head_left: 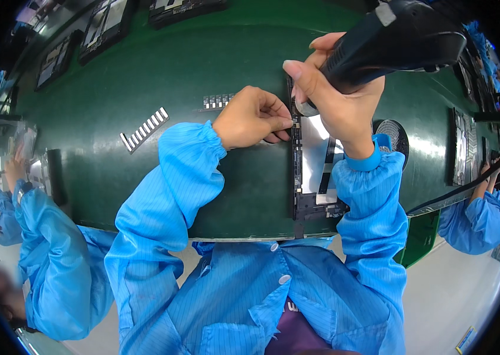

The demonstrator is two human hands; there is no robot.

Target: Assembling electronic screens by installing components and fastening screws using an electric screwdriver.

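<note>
A tablet chassis [306, 177], black-framed with a silver plate and small boards, lies near the table's front edge. My left hand [254, 118] is closed in a pinch at its left edge; whatever sits between the fingertips is too small or hidden to name. Gripped in my right hand [344, 106] is a black hand-held tool [400, 41] shaped like a heat gun, its round silvery end pointing down at the chassis's upper part. Behind my left hand lies a row of small metal parts [217, 102], partly covered by it. Another strip of silvery pieces [145, 128] rests farther left.
The green table [226, 201] carries more device chassis at the far left [103, 29] and one at the right [461, 148]. A round black mesh item [390, 139] sits beside my right wrist. Co-workers in blue sleeves [63, 260] are at the left and right [477, 219].
</note>
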